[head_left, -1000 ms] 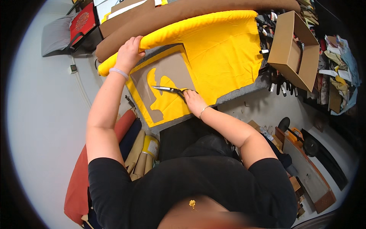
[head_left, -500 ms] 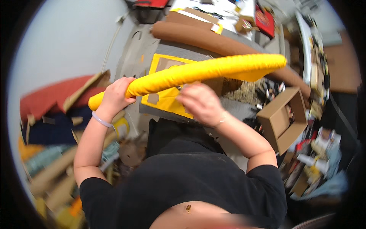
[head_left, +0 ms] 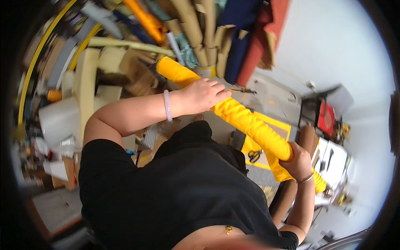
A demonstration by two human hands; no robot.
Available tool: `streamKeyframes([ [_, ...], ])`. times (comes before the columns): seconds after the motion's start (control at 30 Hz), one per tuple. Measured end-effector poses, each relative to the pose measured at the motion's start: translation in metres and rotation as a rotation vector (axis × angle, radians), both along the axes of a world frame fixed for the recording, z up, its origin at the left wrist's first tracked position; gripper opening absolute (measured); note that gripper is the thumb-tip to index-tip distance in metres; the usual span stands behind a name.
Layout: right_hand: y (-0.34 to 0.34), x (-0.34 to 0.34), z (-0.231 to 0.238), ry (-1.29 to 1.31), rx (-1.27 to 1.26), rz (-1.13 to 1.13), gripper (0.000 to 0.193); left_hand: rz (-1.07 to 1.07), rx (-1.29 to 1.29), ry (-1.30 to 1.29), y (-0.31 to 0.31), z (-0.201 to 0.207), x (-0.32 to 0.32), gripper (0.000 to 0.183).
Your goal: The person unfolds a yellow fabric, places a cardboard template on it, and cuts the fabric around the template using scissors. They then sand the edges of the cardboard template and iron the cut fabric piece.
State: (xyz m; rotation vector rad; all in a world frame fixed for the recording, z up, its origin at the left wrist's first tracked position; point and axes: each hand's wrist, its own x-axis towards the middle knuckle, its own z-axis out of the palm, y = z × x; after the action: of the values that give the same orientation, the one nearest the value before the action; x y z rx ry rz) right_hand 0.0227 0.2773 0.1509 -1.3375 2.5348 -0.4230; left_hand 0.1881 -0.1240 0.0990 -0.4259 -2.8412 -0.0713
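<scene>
A long roll of yellow fabric (head_left: 249,121) slants across the view from upper left to lower right, held up in front of my body. My left hand (head_left: 204,96) is wrapped over its upper part, and the palm side is hidden. Farther down the roll, my right hand (head_left: 301,161) grips it with the fingers curled round; a loose flap of the fabric hangs beside this hand. Below the roll, black-handled scissors (head_left: 255,156) lie on the worktable, beside a brown panel edged in yellow (head_left: 273,121).
Several fabric rolls lean at the far wall, among them a navy roll (head_left: 233,46), a red roll (head_left: 263,50) and an orange roll (head_left: 146,21). A thick brown roll (head_left: 287,202) lies along the worktable. Cardboard and scraps crowd the left side.
My body and view have turned left, toward the leaning rolls. The yellow roll came along in my left hand. My right hand, before beside the roll, is now closed on it.
</scene>
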Motion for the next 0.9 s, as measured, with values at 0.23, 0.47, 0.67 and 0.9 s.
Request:
streamKeyframes([
  [0.23, -0.142, -0.020, 0.005, 0.480, -0.214, 0.416, 0.054, 0.301, 0.628, -0.766, -0.086, 0.071, 0.107, 0.038],
  [0.47, -0.309, 0.002, 0.004, 0.168, -0.271, 0.592, 0.054, 0.674, 0.330, -0.392, -0.166, 0.114, 0.207, 0.052],
  [0.67, -0.457, 0.033, -0.011, -0.058, -0.274, 0.743, 0.060, 0.875, -0.123, -0.092, -0.237, 0.146, 0.273, 0.053],
  [0.9, -0.601, 0.067, -0.039, 0.407, -0.738, 0.916, 0.050, 1.186, 0.606, -0.583, -0.273, 0.165, 0.321, 0.052],
])
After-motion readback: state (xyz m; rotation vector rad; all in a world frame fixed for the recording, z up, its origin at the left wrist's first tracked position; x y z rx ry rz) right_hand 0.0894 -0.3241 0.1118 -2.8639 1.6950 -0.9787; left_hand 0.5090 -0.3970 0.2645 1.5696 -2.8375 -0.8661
